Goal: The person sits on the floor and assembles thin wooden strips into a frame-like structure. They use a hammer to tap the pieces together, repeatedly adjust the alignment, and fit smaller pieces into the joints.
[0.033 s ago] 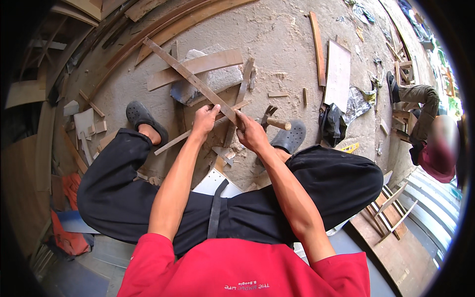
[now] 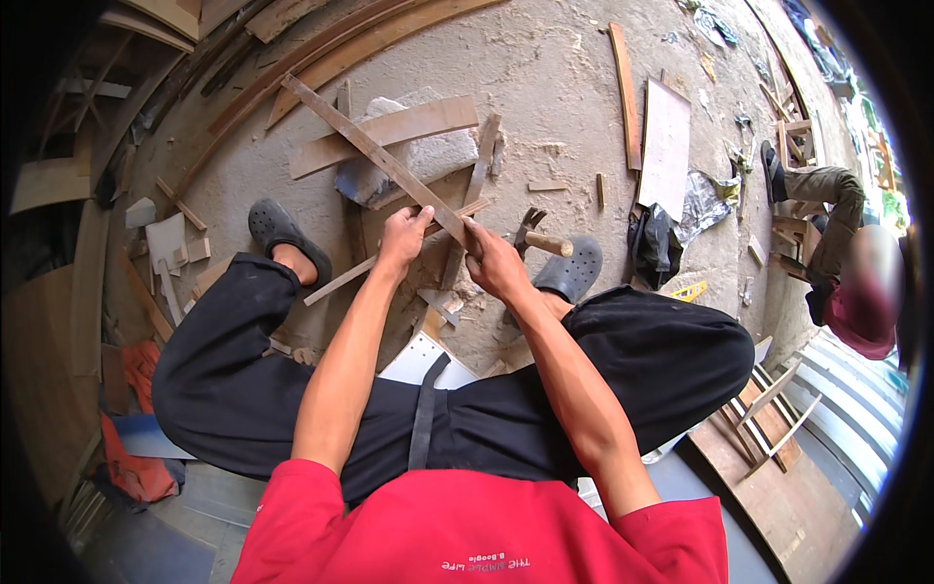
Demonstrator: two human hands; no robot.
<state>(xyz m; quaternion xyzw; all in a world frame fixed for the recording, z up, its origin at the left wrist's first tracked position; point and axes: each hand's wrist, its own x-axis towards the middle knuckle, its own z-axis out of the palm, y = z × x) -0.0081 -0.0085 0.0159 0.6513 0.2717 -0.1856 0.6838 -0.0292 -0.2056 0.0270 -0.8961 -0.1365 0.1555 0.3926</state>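
A long, narrow wooden strip runs slantwise from the far left back to my hands. My right hand is closed around its near end. My left hand is closed at the strip's left edge, thumb against the wood; its other fingertips are hidden. A thinner stick passes under my left hand. Beyond my hands the strip crosses over a short, wide board lying on a rough whitish block. Just right of my right hand is a hammer with a wooden handle, beside my shoe.
Wood offcuts lie on the dusty floor. A pale panel, an orange-brown plank and a black plastic bag are at the right. Another person sits at the far right. Long curved boards lie at the back left.
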